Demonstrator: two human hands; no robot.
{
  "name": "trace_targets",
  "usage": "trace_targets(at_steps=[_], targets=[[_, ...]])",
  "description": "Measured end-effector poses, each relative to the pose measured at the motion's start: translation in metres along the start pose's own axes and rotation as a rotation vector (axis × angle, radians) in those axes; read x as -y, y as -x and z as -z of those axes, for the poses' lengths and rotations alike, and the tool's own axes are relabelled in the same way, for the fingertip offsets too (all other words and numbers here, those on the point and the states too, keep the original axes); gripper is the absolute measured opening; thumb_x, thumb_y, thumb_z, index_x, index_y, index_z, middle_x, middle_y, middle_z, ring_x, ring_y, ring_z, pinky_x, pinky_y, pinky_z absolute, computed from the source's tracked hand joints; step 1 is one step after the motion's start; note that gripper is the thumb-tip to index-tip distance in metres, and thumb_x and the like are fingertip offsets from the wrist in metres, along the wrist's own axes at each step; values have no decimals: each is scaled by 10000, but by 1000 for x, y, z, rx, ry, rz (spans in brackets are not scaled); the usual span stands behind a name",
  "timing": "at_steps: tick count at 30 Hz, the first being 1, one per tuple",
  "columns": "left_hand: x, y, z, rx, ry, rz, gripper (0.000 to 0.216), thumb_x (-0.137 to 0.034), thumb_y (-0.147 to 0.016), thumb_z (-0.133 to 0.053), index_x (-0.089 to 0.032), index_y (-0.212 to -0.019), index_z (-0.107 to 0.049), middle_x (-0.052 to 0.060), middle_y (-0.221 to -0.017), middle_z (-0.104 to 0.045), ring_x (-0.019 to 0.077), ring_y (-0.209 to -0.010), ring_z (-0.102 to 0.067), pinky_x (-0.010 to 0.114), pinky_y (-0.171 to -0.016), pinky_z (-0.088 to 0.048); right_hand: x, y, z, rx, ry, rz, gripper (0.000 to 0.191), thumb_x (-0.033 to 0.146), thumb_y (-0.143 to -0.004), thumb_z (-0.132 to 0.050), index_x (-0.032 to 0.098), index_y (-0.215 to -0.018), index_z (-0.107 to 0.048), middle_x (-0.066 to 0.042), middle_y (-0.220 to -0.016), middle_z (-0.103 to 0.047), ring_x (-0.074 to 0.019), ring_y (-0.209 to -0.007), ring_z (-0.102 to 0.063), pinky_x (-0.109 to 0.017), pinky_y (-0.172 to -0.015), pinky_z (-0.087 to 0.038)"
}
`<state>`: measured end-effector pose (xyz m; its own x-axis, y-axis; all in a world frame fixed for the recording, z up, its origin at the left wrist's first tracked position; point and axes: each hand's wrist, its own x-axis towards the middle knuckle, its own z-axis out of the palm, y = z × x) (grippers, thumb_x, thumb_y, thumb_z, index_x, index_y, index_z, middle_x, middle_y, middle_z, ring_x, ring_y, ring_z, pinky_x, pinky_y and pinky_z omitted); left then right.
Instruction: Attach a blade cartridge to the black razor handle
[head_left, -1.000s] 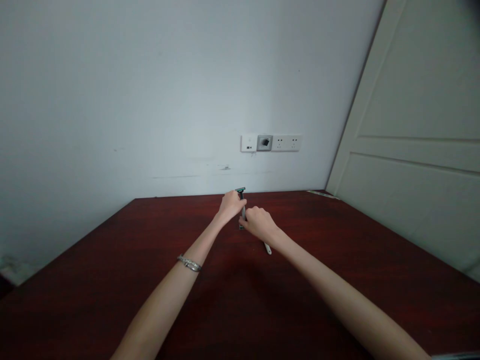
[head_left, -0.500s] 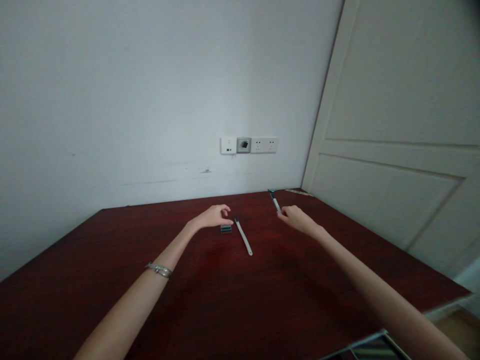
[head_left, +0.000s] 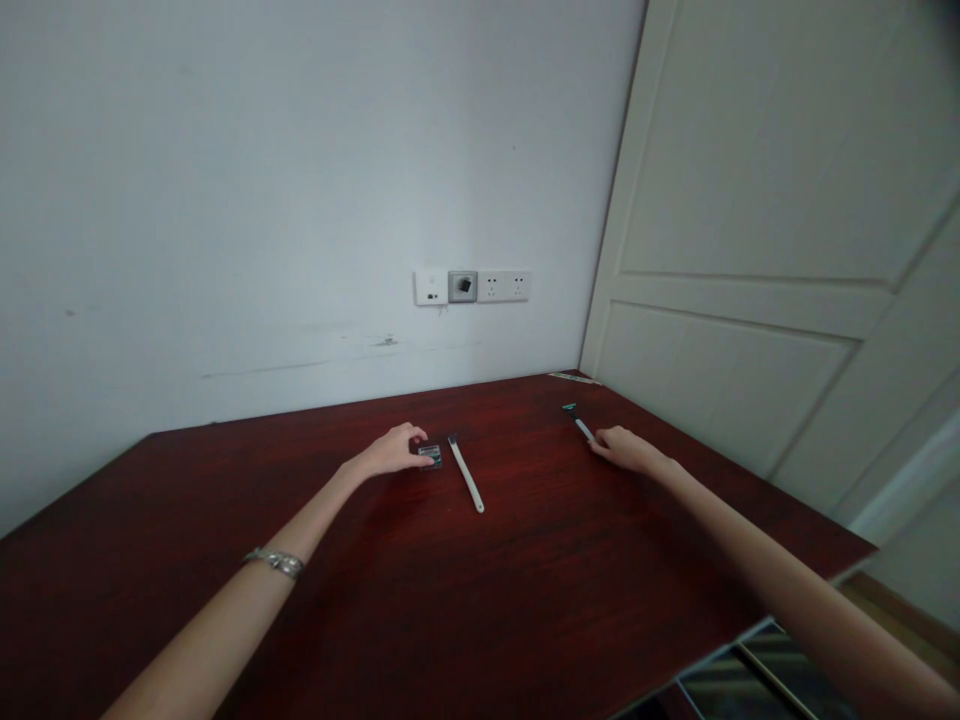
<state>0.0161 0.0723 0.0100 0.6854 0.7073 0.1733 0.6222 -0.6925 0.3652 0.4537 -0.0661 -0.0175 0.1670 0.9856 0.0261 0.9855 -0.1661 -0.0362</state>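
A razor (head_left: pixel 583 428) with a green head and a white handle is gripped at its handle's lower end by the closed fingers of my right hand (head_left: pixel 621 448). My left hand (head_left: pixel 391 450), thumb and fingers apart, is at the left edge of a small clear case (head_left: pixel 430 457) with dark green contents. Its thumb overlaps the case; whether it touches is hard to tell. Just right of the case lies a slim white handle (head_left: pixel 468 477) with a dark tip and no razor head on it. A silver bracelet (head_left: pixel 275 562) circles my left wrist.
The dark red tabletop (head_left: pixel 420 600) meets a white wall behind, where a row of sockets (head_left: pixel 472 287) is mounted. At the back right corner lies a thin patterned strip (head_left: pixel 575 378). A white panelled door (head_left: pixel 735 300) stands along the right side.
My right hand has moved right and toward me, bringing the razor away from the wall. My left hand has lowered beside the clear case. The view has turned slightly right.
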Motion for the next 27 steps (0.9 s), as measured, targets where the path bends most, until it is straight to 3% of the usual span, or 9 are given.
trace_targets(at_steps=[7,17,21,27], targets=[[-12,-6,-11,-127,49,-40,333,-471,-762,-542,-176,-880,-642,52,-885,-597,160,-752,-553,266,-680,-419,5,2,4,-4,7,-10,411,451,-887,-373,129,-847,-625,-138,-887,-660,-220,-777,-635,-260,-603,-383],[-5,0,-17,-189,120,23,348,-468,-734,-579,-161,-884,-648,54,-877,-595,158,-726,-549,269,-672,-429,22,12,20,-43,70,-85,541,568,-887,-275,136,-874,-600,-160,-918,-653,-269,-834,-636,-300,-624,-416],[0,3,-14,-138,123,49,399,-475,-685,-622,-155,-922,-646,68,-924,-602,178,-767,-560,274,-686,-430,65,14,37,-106,121,-33,437,478,-907,-309,153,-919,-600,-143,-913,-657,-270,-839,-643,-319,-659,-428],[5,10,-11,13,81,69,566,-536,-601,-669,-148,-1013,-639,94,-991,-587,220,-853,-559,283,-734,-427,171,28,41,-77,40,231,443,505,-893,-331,171,-905,-622,-124,-904,-667,-247,-857,-643,-319,-717,-438]])
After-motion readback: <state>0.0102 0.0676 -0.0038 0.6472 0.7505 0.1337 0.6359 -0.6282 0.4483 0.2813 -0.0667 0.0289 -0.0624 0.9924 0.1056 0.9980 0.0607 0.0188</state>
